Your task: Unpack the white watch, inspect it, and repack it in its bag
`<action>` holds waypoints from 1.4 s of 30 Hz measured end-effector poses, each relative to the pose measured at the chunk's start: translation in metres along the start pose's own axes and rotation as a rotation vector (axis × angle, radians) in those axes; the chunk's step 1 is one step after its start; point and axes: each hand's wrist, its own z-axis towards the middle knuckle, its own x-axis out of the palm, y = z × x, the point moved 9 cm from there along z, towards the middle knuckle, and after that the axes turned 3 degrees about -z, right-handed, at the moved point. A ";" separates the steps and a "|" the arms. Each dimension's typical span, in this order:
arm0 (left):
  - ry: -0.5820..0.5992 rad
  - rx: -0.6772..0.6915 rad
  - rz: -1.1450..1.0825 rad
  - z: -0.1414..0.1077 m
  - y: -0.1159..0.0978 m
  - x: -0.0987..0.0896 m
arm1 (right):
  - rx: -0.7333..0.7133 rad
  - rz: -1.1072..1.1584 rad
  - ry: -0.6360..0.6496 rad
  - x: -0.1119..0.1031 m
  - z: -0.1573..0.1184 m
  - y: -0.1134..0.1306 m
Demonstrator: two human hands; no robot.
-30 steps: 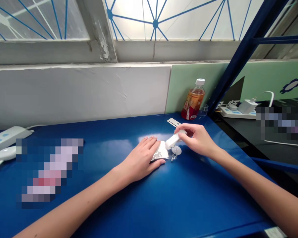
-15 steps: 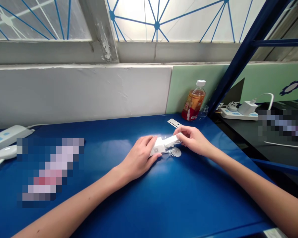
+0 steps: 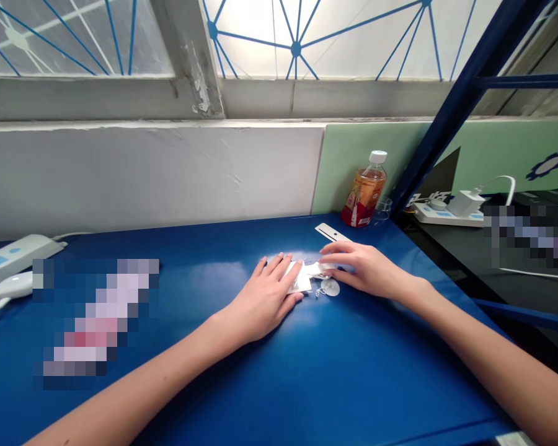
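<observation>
My left hand point(image 3: 268, 296) lies with its fingers spread over a white, flat-faced packet or card point(image 3: 300, 279), covering much of it. At the fingertips of my right hand point(image 3: 353, 265) is a small white piece point(image 3: 320, 270), partly hidden by them. That hand's fingers are stretched out and its thumb stands apart from them. Just below, a round whitish disc point(image 3: 330, 287) lies on the blue table point(image 3: 316, 371), with small clear bits beside it. Behind my right hand lies a white strip with a dark line point(image 3: 331, 232).
A bottle of amber drink point(image 3: 365, 189) stands at the back right by a blue metal post point(image 3: 451, 118). To the left are a power strip point(image 3: 18, 260), a white mouse-like object point(image 3: 12, 285) and a blurred-out rectangle point(image 3: 102, 316). Another power strip point(image 3: 446, 214) lies right.
My left hand has flattened and spread its fingers over the white packet. My right hand's fingers have opened out, and the white piece it held raised now sits lower.
</observation>
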 end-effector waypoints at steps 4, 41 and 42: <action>-0.013 0.017 -0.015 0.000 -0.002 -0.003 | -0.089 0.118 0.035 0.000 -0.001 0.003; -0.093 0.053 0.102 -0.001 -0.004 -0.003 | 0.308 0.442 0.163 0.045 -0.015 0.034; -0.091 0.055 0.107 0.000 -0.004 -0.002 | 0.272 0.395 0.155 0.043 -0.013 0.036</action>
